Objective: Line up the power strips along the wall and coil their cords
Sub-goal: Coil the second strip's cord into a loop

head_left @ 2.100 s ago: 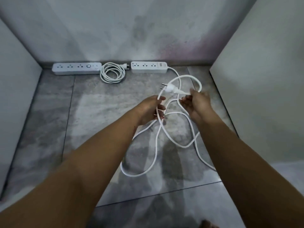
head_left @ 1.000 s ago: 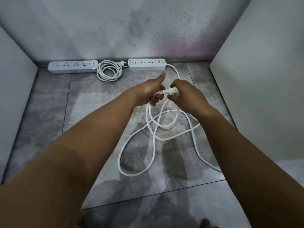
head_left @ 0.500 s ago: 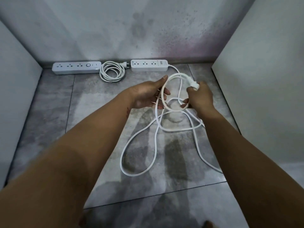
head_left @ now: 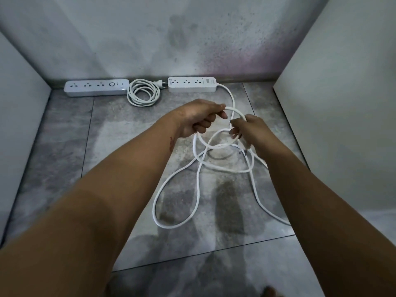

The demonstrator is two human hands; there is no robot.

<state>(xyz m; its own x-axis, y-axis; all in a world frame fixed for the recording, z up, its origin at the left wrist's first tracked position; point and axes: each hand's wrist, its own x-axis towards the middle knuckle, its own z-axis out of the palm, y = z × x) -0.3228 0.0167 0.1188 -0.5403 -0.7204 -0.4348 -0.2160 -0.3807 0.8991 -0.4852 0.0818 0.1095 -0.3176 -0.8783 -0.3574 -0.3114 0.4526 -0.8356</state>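
Observation:
Two white power strips lie along the back wall: the left strip (head_left: 96, 88) and the right strip (head_left: 191, 84). Between them sits the left strip's coiled cord (head_left: 143, 95) with its plug at the right. The right strip's loose white cord (head_left: 199, 179) runs from its right end and sprawls in loops over the floor. My left hand (head_left: 200, 118) is closed on a small loop of that cord. My right hand (head_left: 249, 130) pinches the same loop on its right side. The plug's prongs (head_left: 243, 152) peek out below my right hand.
Grey tiled floor (head_left: 64, 146) is boxed in by a stained back wall (head_left: 171, 39), a pale panel on the left (head_left: 19, 99) and another on the right (head_left: 342, 114). A toe (head_left: 269, 292) shows at the bottom edge.
My hands drew together after spreading apart; a small loop of the cord now sits in my left hand, and the plug has dropped from the right hand's top to below it.

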